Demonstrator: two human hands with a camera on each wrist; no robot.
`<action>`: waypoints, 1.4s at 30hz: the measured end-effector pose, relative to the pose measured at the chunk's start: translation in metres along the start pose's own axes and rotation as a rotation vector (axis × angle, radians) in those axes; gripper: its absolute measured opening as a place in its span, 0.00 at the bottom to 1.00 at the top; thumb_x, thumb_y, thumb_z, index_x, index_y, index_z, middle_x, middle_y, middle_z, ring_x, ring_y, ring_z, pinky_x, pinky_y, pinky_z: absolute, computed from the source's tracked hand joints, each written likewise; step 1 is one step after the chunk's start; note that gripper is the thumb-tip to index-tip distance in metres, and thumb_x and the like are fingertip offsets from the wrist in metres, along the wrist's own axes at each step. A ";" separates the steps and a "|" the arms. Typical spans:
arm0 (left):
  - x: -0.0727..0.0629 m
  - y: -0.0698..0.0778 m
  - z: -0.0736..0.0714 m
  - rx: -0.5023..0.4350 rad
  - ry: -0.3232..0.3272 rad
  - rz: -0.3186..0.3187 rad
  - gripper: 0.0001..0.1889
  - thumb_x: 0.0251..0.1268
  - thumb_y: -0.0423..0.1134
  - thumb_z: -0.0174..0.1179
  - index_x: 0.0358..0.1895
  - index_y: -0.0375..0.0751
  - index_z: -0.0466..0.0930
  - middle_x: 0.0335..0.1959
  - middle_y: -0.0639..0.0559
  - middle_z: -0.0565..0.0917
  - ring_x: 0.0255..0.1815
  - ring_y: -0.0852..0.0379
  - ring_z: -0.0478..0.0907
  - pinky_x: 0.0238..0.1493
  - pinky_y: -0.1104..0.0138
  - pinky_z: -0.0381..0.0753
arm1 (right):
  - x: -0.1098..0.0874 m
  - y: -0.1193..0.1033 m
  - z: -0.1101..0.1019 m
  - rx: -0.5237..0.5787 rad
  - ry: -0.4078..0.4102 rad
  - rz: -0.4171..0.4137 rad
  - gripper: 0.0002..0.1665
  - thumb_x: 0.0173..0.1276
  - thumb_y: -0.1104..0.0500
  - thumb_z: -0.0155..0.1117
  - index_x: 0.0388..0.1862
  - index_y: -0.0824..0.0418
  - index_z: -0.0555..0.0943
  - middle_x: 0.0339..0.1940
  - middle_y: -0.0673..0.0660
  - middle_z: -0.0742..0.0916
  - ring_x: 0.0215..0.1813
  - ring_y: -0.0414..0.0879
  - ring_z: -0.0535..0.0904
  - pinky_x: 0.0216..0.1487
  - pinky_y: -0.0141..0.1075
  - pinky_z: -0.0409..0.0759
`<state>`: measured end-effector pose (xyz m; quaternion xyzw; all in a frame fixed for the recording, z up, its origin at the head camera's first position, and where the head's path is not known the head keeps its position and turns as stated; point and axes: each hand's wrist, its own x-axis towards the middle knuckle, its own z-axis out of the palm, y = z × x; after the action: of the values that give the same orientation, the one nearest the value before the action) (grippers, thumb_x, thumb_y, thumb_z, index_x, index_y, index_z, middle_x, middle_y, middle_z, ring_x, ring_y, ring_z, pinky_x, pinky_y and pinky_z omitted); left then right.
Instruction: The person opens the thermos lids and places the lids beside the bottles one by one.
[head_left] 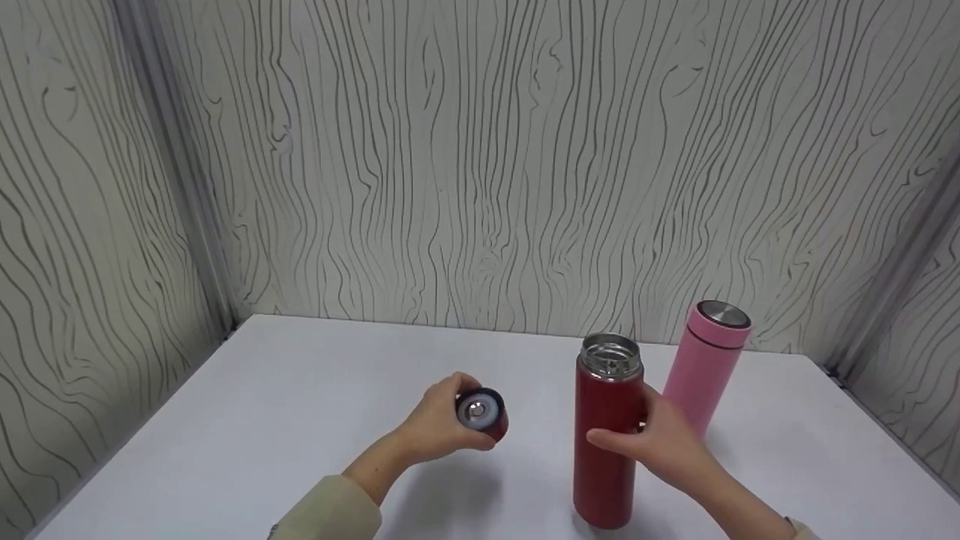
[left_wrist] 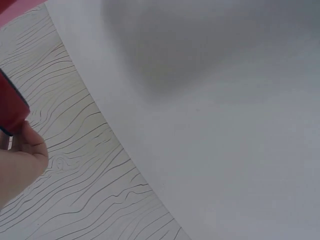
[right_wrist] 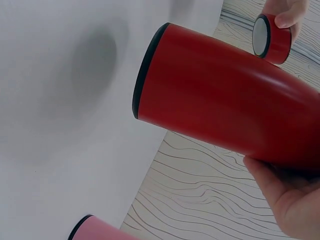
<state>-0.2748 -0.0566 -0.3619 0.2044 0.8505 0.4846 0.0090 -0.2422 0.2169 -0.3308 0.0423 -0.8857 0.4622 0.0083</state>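
Pale khaki-green sleeves (head_left: 322, 517), bare hands (head_left: 441, 421)
Left cuff (head_left: 361, 510) looks plain, roughly 7 o'clock in the head view; just a sliver of right sleeve (head_left: 805, 532) near 4.

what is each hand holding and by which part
The left hand holds the red cap by its sides; the right hand grips the red bottle around its body.

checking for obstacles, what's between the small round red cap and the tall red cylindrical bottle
Nothing: the head view shows only white tabletop between cap and bottle.
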 end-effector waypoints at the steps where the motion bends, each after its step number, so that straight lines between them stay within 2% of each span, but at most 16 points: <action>1: -0.001 -0.003 0.001 0.013 -0.005 -0.003 0.32 0.39 0.39 0.72 0.52 0.37 0.68 0.49 0.47 0.74 0.54 0.50 0.69 0.55 0.53 0.72 | 0.001 0.000 0.000 0.002 -0.001 0.006 0.44 0.51 0.52 0.74 0.63 0.66 0.65 0.55 0.61 0.79 0.54 0.51 0.76 0.49 0.47 0.80; 10: -0.009 -0.024 0.009 0.071 -0.069 -0.057 0.34 0.36 0.36 0.73 0.53 0.39 0.69 0.48 0.48 0.74 0.54 0.49 0.67 0.57 0.48 0.70 | 0.013 -0.007 0.005 0.038 0.007 -0.005 0.47 0.52 0.50 0.73 0.66 0.63 0.62 0.59 0.62 0.77 0.59 0.55 0.73 0.53 0.48 0.78; 20: -0.019 -0.038 0.021 0.131 -0.137 -0.077 0.33 0.33 0.40 0.74 0.50 0.44 0.71 0.45 0.56 0.75 0.50 0.55 0.67 0.55 0.54 0.72 | 0.038 -0.013 0.018 0.006 0.057 -0.036 0.49 0.51 0.46 0.73 0.67 0.62 0.62 0.60 0.62 0.76 0.61 0.57 0.72 0.55 0.50 0.77; 25: -0.023 -0.041 0.029 0.150 -0.168 -0.101 0.32 0.31 0.37 0.74 0.49 0.45 0.72 0.43 0.58 0.75 0.49 0.56 0.67 0.55 0.57 0.72 | 0.053 -0.015 0.027 -0.023 0.069 -0.003 0.51 0.51 0.44 0.72 0.68 0.63 0.60 0.62 0.63 0.75 0.63 0.59 0.70 0.57 0.51 0.75; 32: -0.022 -0.042 0.039 0.182 -0.198 -0.122 0.31 0.32 0.36 0.74 0.48 0.46 0.73 0.42 0.60 0.76 0.49 0.58 0.69 0.56 0.60 0.73 | 0.072 -0.016 0.039 0.015 0.072 0.023 0.51 0.52 0.46 0.72 0.69 0.64 0.59 0.65 0.66 0.72 0.67 0.62 0.67 0.60 0.53 0.72; 42: -0.022 -0.045 0.042 0.184 -0.221 -0.131 0.33 0.30 0.35 0.75 0.48 0.49 0.73 0.42 0.62 0.76 0.48 0.61 0.68 0.55 0.63 0.73 | 0.090 -0.018 0.053 0.055 0.099 0.027 0.48 0.55 0.49 0.70 0.68 0.65 0.59 0.65 0.66 0.72 0.66 0.61 0.68 0.61 0.52 0.71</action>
<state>-0.2607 -0.0497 -0.4251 0.2008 0.8965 0.3778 0.1153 -0.3290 0.1572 -0.3420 0.0079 -0.8716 0.4881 0.0446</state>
